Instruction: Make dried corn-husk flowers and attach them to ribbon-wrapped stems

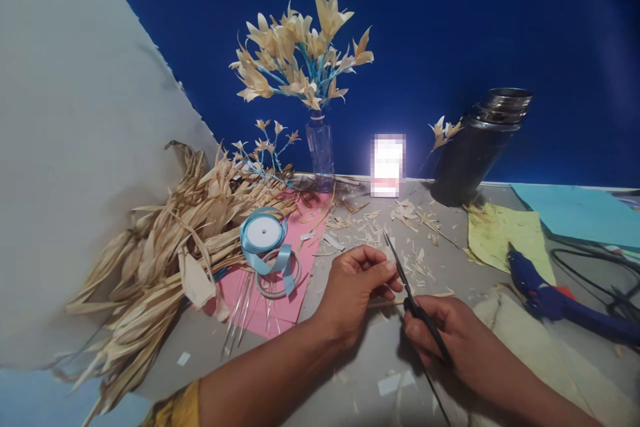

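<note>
My left hand (357, 283) is closed in a pinch on a thin pale husk strip (443, 293) that lies across the grey table (380, 360). My right hand (440, 333) grips black scissors (403, 277), whose blades point up and away, right beside the left fingertips. Small husk scraps (400, 220) are scattered on the table just beyond both hands.
A pile of dried corn husks (165, 247) lies at the left, with a blue ribbon spool (263, 235) on pink paper (280, 287). A bottle vase of husk flowers (320, 147), a metal flask (475, 147), yellow paper (505, 233) and a blue glue gun (550, 297) stand behind and right.
</note>
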Motion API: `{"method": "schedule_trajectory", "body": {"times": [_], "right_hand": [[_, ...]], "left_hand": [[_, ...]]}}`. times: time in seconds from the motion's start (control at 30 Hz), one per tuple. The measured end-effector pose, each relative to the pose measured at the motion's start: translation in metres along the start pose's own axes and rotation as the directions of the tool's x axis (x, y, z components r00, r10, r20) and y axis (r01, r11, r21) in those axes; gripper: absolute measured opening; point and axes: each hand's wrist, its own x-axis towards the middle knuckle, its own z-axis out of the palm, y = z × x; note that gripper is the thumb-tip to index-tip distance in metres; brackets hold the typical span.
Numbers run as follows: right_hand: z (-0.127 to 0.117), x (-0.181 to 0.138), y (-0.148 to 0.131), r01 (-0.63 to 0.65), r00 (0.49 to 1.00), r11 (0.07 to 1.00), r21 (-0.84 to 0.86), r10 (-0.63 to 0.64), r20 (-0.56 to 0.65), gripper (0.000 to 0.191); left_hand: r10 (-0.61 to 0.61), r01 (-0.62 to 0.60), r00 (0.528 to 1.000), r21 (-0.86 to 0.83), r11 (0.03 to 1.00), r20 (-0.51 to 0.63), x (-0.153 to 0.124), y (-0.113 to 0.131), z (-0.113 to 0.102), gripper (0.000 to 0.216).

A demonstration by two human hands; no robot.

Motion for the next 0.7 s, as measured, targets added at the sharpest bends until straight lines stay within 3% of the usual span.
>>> {"method": "schedule_trajectory", "body": {"times": [0.7], "right_hand": [[-0.0004, 0.0, 0.0096, -0.005, 1.0, 0.999, 0.045, 0.005, 0.013, 0.04]], "left_hand": [[-0.026, 0.026, 1.0, 0.014, 1.0, 0.007, -0.0011, 0.0013, 0.0002, 0.028]]}}
